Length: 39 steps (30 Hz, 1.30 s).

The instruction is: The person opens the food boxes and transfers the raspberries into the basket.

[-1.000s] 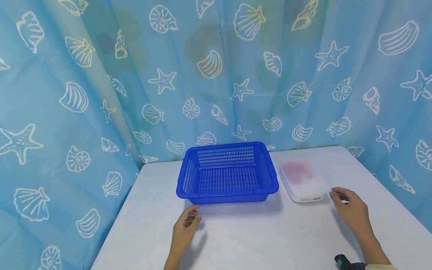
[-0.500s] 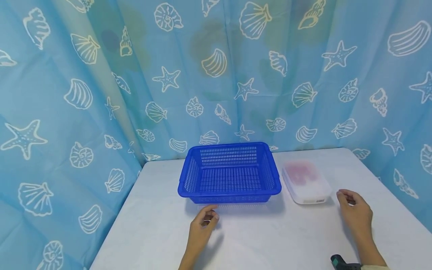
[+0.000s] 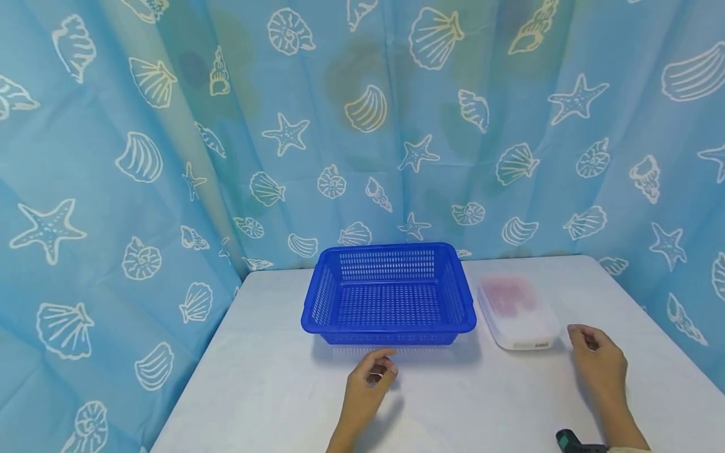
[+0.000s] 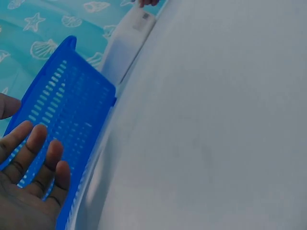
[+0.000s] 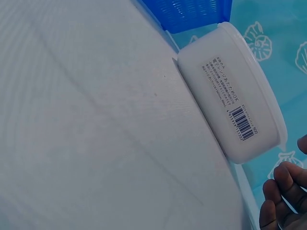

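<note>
A blue plastic mesh basket (image 3: pixel 391 329) stands on the white table, with nothing inside it. Just in front of its near side hovers my left hand (image 3: pixel 367 385), fingers loosely bent and holding nothing. In the left wrist view the fingers of that hand (image 4: pixel 31 177) are spread over the basket's slotted wall (image 4: pixel 72 105). To the right of the basket lies a white lidded food container (image 3: pixel 523 321), reddish contents showing through the lid. Beside its right front corner is my right hand (image 3: pixel 601 365), relaxed, with nothing in it. The right wrist view shows the container's printed label and barcode (image 5: pixel 241 123).
A blue curtain (image 3: pixel 396 126) with white shell and starfish prints hangs behind and left of the white table (image 3: pixel 272 377), and round its right side. A black device (image 3: pixel 574 440) is on my right wrist.
My left hand has moved right along the front of the basket. The right hand stays near the container's corner. The head view has shifted slightly; basket and container keep their places.
</note>
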Tool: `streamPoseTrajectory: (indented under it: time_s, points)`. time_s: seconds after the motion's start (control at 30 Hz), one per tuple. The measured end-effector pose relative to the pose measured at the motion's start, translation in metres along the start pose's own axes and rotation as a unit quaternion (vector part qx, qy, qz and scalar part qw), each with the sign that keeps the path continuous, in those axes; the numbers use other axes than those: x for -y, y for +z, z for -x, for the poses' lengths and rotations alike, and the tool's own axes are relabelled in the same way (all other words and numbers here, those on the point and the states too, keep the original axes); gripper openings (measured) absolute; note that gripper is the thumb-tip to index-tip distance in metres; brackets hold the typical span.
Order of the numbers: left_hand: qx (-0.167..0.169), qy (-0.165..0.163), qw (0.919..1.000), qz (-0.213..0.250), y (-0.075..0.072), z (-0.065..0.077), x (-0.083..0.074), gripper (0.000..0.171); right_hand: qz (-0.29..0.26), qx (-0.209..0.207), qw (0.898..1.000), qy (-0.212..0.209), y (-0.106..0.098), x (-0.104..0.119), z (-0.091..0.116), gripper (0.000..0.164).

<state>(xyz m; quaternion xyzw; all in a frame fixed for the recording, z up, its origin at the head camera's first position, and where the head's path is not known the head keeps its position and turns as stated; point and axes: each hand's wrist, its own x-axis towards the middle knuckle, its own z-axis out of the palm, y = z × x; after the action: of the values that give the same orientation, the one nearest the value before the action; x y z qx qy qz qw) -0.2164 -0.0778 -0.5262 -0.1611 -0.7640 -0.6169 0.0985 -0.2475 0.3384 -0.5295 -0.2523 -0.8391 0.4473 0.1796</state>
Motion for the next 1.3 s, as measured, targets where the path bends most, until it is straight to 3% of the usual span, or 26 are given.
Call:
streamPoseTrajectory:
  time_s: [0.43,0.63,1.3]
  points:
    - [0.020,0.002,0.9997,-0.013,0.033,-0.004,-0.004,0.028,0.003,0.014,1.000,0.015,0.008,-0.004,-0.001,0.055]
    - [0.033,0.009,0.9994,0.005,0.047,-0.006,-0.003,0.028,-0.002,0.022,1.000,0.015,0.009,0.000,0.002,0.059]
    - [0.063,-0.013,0.9976,0.026,0.085,-0.014,0.003,0.027,0.011,0.010,1.000,0.003,0.012,-0.005,0.004,0.056]
